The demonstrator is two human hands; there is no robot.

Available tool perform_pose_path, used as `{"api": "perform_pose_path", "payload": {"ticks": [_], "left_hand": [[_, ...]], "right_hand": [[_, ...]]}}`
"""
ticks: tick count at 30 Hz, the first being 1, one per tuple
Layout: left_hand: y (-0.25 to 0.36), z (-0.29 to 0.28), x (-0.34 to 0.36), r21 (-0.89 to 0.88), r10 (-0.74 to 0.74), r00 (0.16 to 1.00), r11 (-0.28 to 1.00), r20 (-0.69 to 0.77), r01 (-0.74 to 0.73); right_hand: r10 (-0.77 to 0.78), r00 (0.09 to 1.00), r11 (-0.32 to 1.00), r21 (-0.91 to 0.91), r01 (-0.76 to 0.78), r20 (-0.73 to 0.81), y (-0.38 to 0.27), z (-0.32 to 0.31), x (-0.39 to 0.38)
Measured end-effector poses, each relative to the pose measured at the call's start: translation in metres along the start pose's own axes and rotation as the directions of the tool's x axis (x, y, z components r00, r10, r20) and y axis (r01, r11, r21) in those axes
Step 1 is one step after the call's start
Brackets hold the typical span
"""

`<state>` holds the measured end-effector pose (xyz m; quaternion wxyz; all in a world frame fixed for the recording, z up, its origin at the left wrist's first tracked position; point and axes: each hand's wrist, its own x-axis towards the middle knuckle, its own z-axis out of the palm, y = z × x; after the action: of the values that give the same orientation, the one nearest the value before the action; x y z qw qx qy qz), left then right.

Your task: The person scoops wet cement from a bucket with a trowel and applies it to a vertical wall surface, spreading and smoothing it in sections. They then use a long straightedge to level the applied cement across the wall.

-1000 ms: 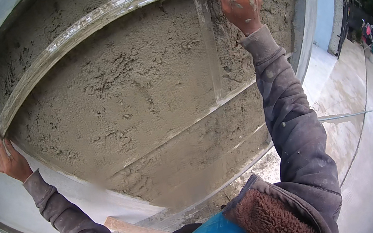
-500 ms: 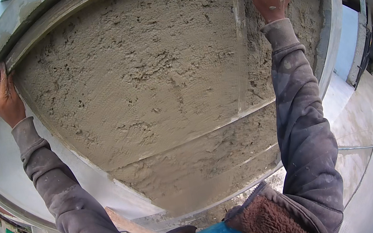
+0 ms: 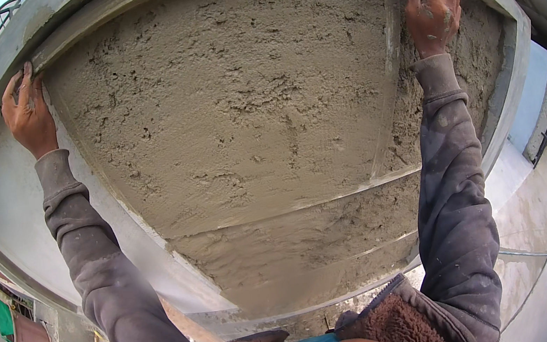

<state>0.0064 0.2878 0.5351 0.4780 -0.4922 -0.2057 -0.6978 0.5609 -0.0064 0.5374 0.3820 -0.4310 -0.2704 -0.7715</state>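
Observation:
A long, pale straightedge [image 3: 83,33] lies across the top of a wall panel coated in rough, wet grey-brown mortar [image 3: 242,105]. My left hand [image 3: 32,115] is at its left end, fingers bent over it beside the panel's upper left corner. Toward the other end, my right hand [image 3: 434,12], spotted with mortar, grips it with curled fingers. Both arms reach up and forward. A smoother vertical strip [image 3: 386,97] runs down the mortar near my right forearm, and a horizontal line crosses it lower down. Pits and ridges mark the middle.
A smooth grey concrete frame [image 3: 520,49] surrounds the panel, with a pale smooth wall face [image 3: 14,188] to its left. Below left stands a brown bucket [image 3: 32,338] with green material at it. Paved ground [image 3: 536,224] with a thin hose lies at right.
The view has shifted, so the wall, both hands and the straightedge appear farther right. My hands also sit slightly lower in the picture, with the grip kept on both sides.

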Motion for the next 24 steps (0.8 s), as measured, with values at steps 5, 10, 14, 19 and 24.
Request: {"api": "perform_pose_path", "payload": {"ticks": [5, 10, 14, 19, 24], "left_hand": [[-0.016, -0.005, 0.0, 0.034, 0.021, 1.0, 0.999, -0.016, -0.02], [-0.013, 0.011, -0.007, -0.015, -0.016, 0.998, 1.0, -0.06, 0.015], [-0.025, 0.004, -0.005, -0.054, 0.052, 0.995, 0.997, -0.081, -0.056], [-0.032, 0.005, -0.002, -0.079, 0.11, 0.992, 0.99, -0.068, -0.115], [0.007, 0.007, 0.007, -0.187, 0.121, 0.989, 0.973, -0.084, -0.135]], "right_hand": [[0.127, 0.987, 0.964, 0.245, -0.099, -0.101, -0.023, 0.02, -0.006], [0.065, 0.998, 0.978, 0.197, -0.065, 0.003, -0.001, 0.011, -0.003], [0.083, 0.995, 0.95, 0.306, -0.06, -0.062, -0.013, 0.022, -0.002], [0.035, 0.999, 0.974, 0.224, -0.027, -0.034, -0.006, 0.022, -0.01], [0.039, 0.997, 0.969, 0.245, -0.023, -0.062, 0.033, 0.018, -0.02]]}}
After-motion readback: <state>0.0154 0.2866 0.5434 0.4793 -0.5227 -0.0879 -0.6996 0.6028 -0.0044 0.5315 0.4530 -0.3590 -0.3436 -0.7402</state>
